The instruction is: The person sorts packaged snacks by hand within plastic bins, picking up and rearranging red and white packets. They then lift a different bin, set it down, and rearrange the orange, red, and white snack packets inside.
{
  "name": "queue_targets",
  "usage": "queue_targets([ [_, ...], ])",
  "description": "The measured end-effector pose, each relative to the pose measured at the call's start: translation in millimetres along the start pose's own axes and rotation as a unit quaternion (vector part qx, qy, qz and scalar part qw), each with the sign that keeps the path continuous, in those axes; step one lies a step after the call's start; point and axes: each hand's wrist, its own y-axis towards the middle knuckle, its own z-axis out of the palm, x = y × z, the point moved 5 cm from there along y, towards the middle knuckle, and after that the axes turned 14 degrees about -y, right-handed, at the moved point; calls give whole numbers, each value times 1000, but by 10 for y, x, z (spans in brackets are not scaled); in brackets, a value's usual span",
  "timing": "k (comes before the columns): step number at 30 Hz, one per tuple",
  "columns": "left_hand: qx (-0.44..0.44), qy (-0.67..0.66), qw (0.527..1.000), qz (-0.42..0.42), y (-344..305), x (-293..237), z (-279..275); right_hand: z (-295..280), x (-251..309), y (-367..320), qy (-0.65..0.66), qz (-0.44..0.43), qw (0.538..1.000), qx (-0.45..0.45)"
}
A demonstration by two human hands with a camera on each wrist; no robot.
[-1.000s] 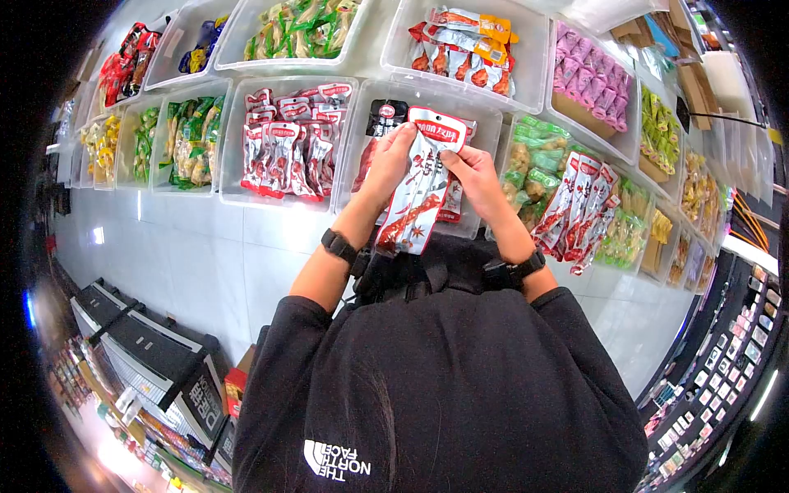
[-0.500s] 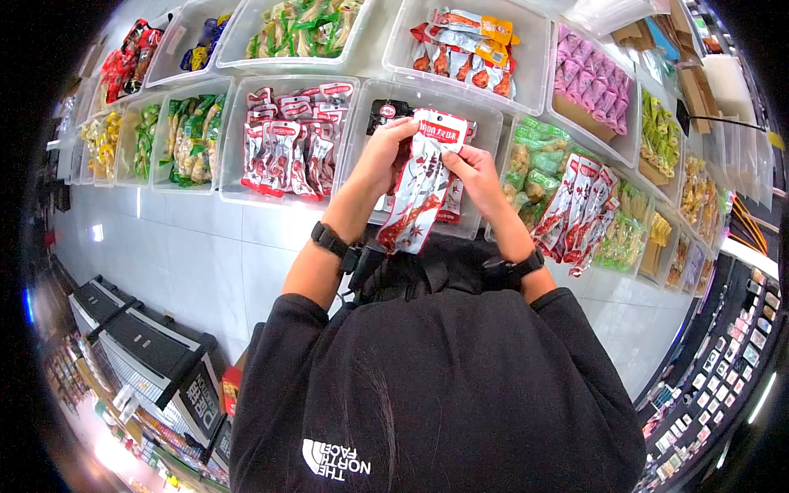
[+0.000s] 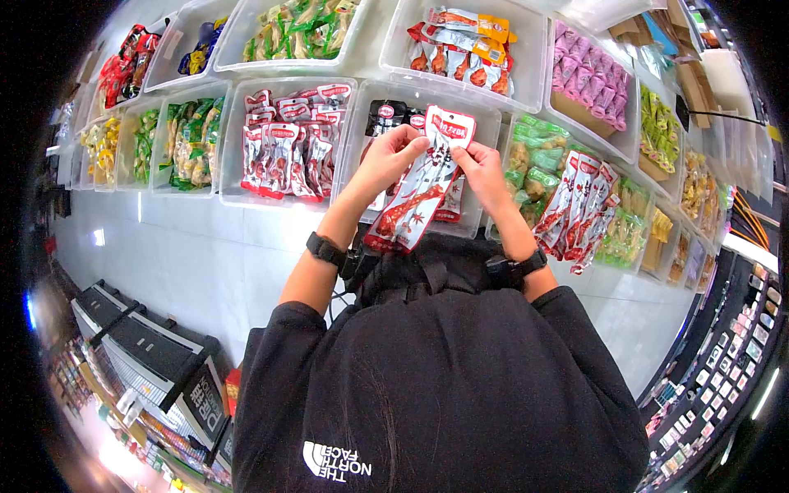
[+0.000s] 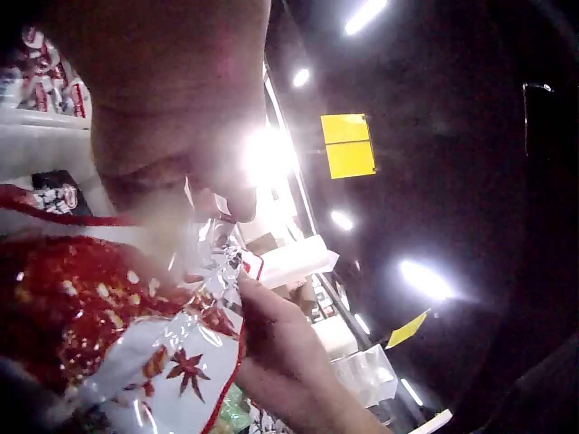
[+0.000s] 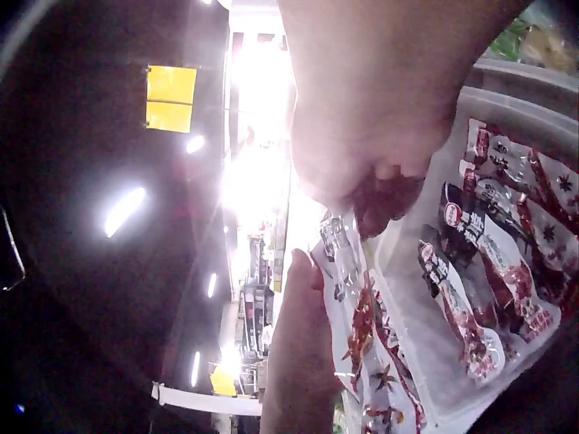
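Observation:
A long white-and-red snack packet (image 3: pixel 417 185), printed with red meat and star anise, slants across the front of the body in the head view. Near its top left edge my left hand (image 3: pixel 389 167) pinches it, thumb on the printed face. My right hand (image 3: pixel 485 176) pinches the opposite edge between thumb and fingers. Below the hands stands a clear plastic bin (image 3: pixel 486 123) holding black-topped packets (image 3: pixel 385 117) and more red-and-white ones. In the left wrist view, the packet (image 4: pixel 136 362) shows its creased, shiny film close up.
To the left, a bin (image 3: pixel 233 135) holds many smaller red-and-white packets. Several similar long packets (image 3: pixel 575 205) lie over green bags on the right. Behind are bins of orange-topped packets (image 3: pixel 477 53) and pink packets (image 3: pixel 592 82). White tiled floor (image 3: pixel 189 238) lies in front.
The packet has tilted more, its top shifting right and its lower end left. My left hand has moved slightly down along the packet's edge; my right hand stays close to where it was.

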Motion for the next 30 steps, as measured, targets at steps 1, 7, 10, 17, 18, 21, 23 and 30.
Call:
queue_targets([
  [1, -8, 0, 1000, -4, -6, 1, 7, 5, -11, 4, -6, 1, 1000, 2],
  [7, -28, 51, 996, 64, 106, 65, -9, 17, -77, 47, -35, 7, 999, -2],
  [10, -43, 25, 998, 46, 118, 107, -35, 33, -4, 51, -22, 8, 1000, 1],
  [17, -66, -296, 943, -135, 79, 441, -50, 161, -185, 41, 89, 31, 995, 25],
  [18, -81, -284, 944, -146, 88, 487, -63, 175, -284, 62, 88, 31, 995, 28],
  [21, -77, -127, 981, -124, 72, 531, -209, 180, -550, 134, 85, 77, 993, 34],
  [23, -57, -1, 991, -122, 58, 532, -335, 105, -656, 244, 22, 81, 996, -12],
  [30, -46, 289, 956, -3, -247, 802, -403, 331, -1179, 737, -138, 35, 989, 28],
])
